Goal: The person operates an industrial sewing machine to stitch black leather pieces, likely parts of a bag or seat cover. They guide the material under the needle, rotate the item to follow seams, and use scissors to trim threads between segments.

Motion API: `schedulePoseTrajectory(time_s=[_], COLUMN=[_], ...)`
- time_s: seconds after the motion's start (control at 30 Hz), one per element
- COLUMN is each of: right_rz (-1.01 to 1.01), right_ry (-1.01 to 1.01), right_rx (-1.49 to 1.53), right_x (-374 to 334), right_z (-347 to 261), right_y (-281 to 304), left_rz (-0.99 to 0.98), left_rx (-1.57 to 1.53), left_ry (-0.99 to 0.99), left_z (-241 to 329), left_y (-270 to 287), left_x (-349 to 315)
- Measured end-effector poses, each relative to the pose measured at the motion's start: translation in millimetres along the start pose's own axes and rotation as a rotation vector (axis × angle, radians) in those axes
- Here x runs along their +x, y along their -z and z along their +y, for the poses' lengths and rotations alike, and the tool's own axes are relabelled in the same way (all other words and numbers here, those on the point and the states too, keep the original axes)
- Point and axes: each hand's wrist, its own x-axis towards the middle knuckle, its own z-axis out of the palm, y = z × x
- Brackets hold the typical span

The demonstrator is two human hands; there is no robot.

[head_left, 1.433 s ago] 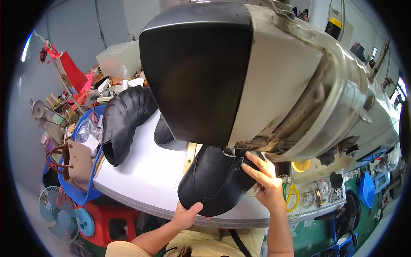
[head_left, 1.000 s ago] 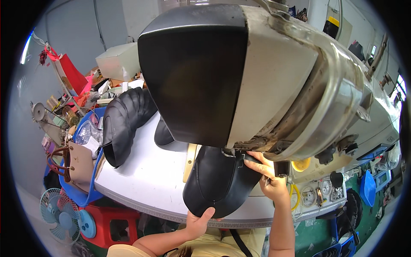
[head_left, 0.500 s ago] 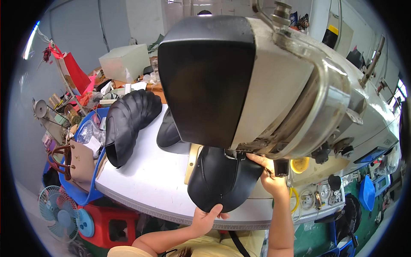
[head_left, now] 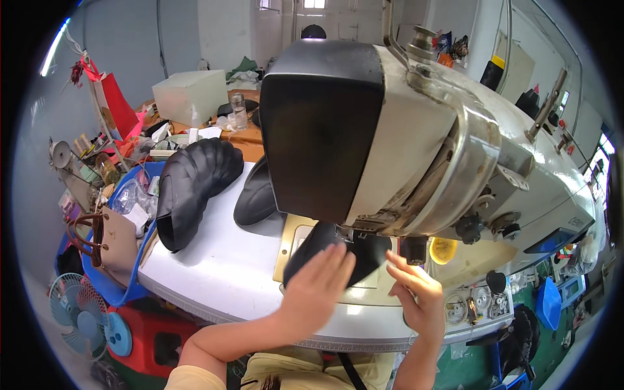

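A black, smooth leather-like piece, perhaps a shoe upper, lies on the sewing bed under the presser area of a large sewing machine. Across its near part my left hand stretches, fingers extended and a little blurred; whether it presses on the piece I cannot tell. Just off the piece's right edge is my right hand, fingers and thumb apart, holding nothing. The machine head hides the piece's far end. Another black piece rests left of the machine, partly behind it.
An overlapping row of black pieces lies on the white table. Left of the table are a blue bin, a beige handbag and a fan. A yellow dish and bobbin parts lie to the right.
My left hand has moved from the piece's near edge up over it, fingers now extended. My right hand has let go and drawn back. The piece has shifted farther under the machine.
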Motion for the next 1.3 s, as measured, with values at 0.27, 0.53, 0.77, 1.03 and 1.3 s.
schedulePoseTrajectory(time_s=[0.27,0.53,0.77,1.03,1.3], right_rz=[-0.036,0.074,0.192,0.144,0.061], right_ry=[-0.214,-0.306,-0.249,-0.313,-0.322], right_rx=[0.203,0.373,0.22,0.275,0.352], right_x=[-13,14,43,48,-6], right_z=[-2,28,28,26,33], right_y=[-74,-171,-200,-200,-168], left_rz=[0.05,0.445,0.52,0.55,0.552], left_rx=[-0.319,-1.236,-1.387,-1.138,-0.971], left_ry=[0.614,1.117,1.153,1.19,1.207], left_z=[-90,-64,-55,-75,-242], left_y=[-12,10,5,-4,14], left_x=[-28,-98,-107,-122,-154])
